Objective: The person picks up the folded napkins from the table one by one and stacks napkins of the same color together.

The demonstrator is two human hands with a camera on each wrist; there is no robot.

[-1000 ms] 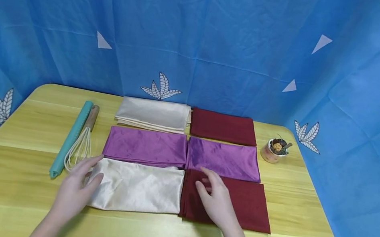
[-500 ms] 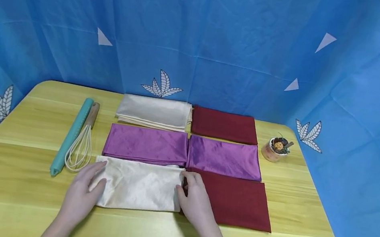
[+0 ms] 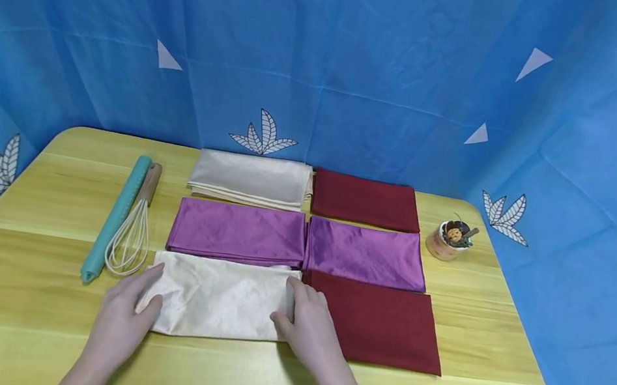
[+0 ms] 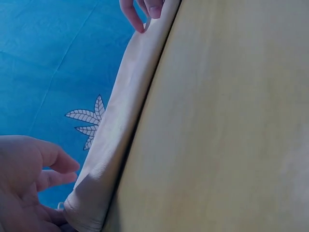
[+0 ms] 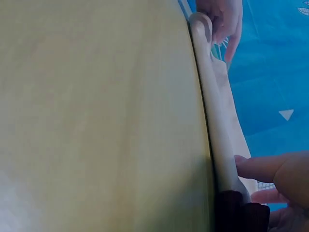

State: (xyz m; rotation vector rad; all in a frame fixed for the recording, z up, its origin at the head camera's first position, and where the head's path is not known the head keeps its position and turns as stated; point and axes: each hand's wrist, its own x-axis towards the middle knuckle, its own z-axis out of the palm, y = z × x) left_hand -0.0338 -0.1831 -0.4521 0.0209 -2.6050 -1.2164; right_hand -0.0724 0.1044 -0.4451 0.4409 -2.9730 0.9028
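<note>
A folded cream cloth (image 3: 219,298) lies at the front left of a grid of folded cloths on the yellow table (image 3: 35,285). My left hand (image 3: 143,294) rests on its left end, fingers and thumb spread over the corner. My right hand (image 3: 292,312) lies on its right end, where it meets the dark red cloth (image 3: 384,325). In the left wrist view the cream cloth (image 4: 120,130) runs away from my left hand (image 4: 29,183). In the right wrist view my right hand (image 5: 275,183) touches the cream cloth (image 5: 217,125) with straight fingers beside the dark red cloth (image 5: 239,212).
Behind lie two purple cloths (image 3: 238,232) (image 3: 365,253), then another cream cloth (image 3: 251,178) and another dark red cloth (image 3: 363,200). A whisk (image 3: 130,240) and a teal roll (image 3: 115,218) lie at the left. A small pot (image 3: 449,238) stands at the right. Blue fabric walls surround the table.
My right hand has moved left off the dark red cloth onto the cream cloth's right end. The left hand has stayed at the left end, and the cream cloth has shifted slightly left.
</note>
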